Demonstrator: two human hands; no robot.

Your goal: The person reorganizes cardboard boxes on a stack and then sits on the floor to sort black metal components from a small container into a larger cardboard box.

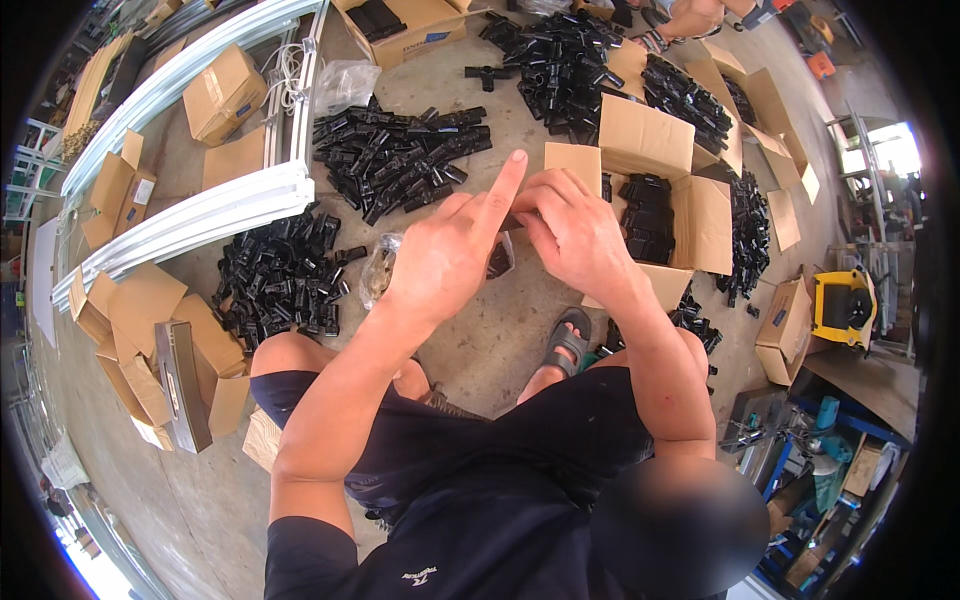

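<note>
Your 2 hands meet just in front of the open cardboard box, the one with black plastic fittings stacked inside it. Your left hand has its index finger stretched straight out, pointing up and toward the box's near flap, while the other fingers curl in toward the palm. Your right hand sits touching the left, fingers bent and pinched together around a small dark piece that shows only as a sliver between the 2 hands; what kind of piece it is cannot be told. So the piece is held low in front of the box's left flap, right hand closed on it, left hand partly open with 1 finger free.

Below your hands, left of the box, a clear plastic bag lies on the concrete floor. Further left of the box lies a pile of black connectors, and a second heap of black parts sits beyond the bag, next to long white metal rails. Behind the box, a third black pile spreads across the floor. Flattened and folded cartons lie well to the left of the box. Right of the box stands a yellow machine. Your sandalled foot rests on the floor just below the box.
</note>
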